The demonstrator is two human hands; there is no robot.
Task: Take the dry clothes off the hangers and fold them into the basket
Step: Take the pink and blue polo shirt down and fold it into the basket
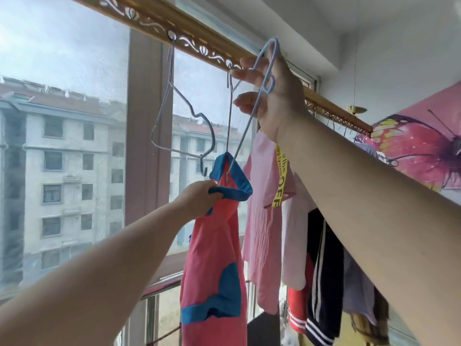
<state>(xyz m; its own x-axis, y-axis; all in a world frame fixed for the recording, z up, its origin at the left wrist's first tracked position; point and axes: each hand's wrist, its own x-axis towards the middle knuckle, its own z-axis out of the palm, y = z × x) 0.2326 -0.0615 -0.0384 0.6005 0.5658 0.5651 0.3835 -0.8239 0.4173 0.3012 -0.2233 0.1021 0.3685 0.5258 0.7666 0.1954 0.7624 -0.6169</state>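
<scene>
A coral-red shirt (214,245) with blue collar and blue patches hangs down in the middle. My left hand (197,198) grips its blue collar from the left. My right hand (272,88) is raised at the golden drying rail (154,20) and holds a light-blue wire hanger (268,71), whose lower end reaches into the shirt's collar. An empty wire hanger (172,136) hangs from the rail to the left. No basket is in view.
More clothes hang to the right: a pink garment (262,221) with a yellow strap (280,181), a dark garment with white stripes (321,283) and a lilac one (359,290). A window (62,146) is behind, a butterfly picture (411,146) on the right wall.
</scene>
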